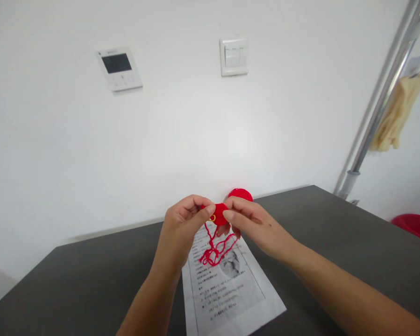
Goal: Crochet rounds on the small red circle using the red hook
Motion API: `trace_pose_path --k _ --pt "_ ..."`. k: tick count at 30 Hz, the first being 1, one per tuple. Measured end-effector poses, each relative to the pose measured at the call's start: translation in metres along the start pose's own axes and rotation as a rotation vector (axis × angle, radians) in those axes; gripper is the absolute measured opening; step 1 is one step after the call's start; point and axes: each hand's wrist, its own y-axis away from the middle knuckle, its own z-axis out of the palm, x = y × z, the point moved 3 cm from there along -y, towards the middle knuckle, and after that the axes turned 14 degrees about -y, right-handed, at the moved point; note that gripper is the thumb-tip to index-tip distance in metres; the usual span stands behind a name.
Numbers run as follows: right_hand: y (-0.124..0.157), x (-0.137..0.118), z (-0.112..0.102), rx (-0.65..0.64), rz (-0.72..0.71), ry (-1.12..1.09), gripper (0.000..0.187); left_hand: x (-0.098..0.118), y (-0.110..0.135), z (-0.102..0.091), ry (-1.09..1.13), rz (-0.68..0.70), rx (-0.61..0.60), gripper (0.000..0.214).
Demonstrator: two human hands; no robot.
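Observation:
Between my two hands is a small red crochet-like piece (221, 214), held up above the printed sheet. My left hand (184, 224) pinches its left edge between thumb and fingers, close to a small yellow ring (212, 218) on the piece. On the other side, my right hand (253, 224) grips the right edge, thumb in front and fingers behind. Red yarn (213, 254) hangs from the piece in loose, tangled loops over the paper. Behind my right hand, a red yarn ball (241, 193) rests at the wall side of the table, partly hidden.
The printed sheet (236, 312) lies on the dark grey table (101, 280). A white wall with a panel (119, 70) and a light switch (234, 57) rises behind. To the right are a metal pole (388, 95), a hanging yellowish cloth (399, 112) and a red container (415, 226).

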Motion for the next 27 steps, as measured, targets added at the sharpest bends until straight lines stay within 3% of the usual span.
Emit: trace_pose_path --k 4,10,18,22,27 --pt "0.001 0.001 -0.004 0.037 -0.004 0.157 0.027 0.000 0.000 0.001 -0.086 0.013 -0.032 0.012" --pt "0.000 -0.003 -0.008 0.062 -0.072 0.332 0.024 0.005 0.002 0.001 -0.400 0.097 -0.030 0.007" --pt "0.000 -0.008 -0.009 0.039 -0.087 0.442 0.027 0.005 0.003 0.001 -0.451 0.086 -0.096 0.015" --pt "0.001 -0.006 -0.006 -0.021 -0.099 0.460 0.027 0.001 0.002 0.002 -0.299 0.060 -0.012 0.018" --pt "0.001 -0.005 -0.007 -0.010 -0.067 0.294 0.024 -0.008 0.001 0.010 0.094 -0.087 -0.106 0.022"
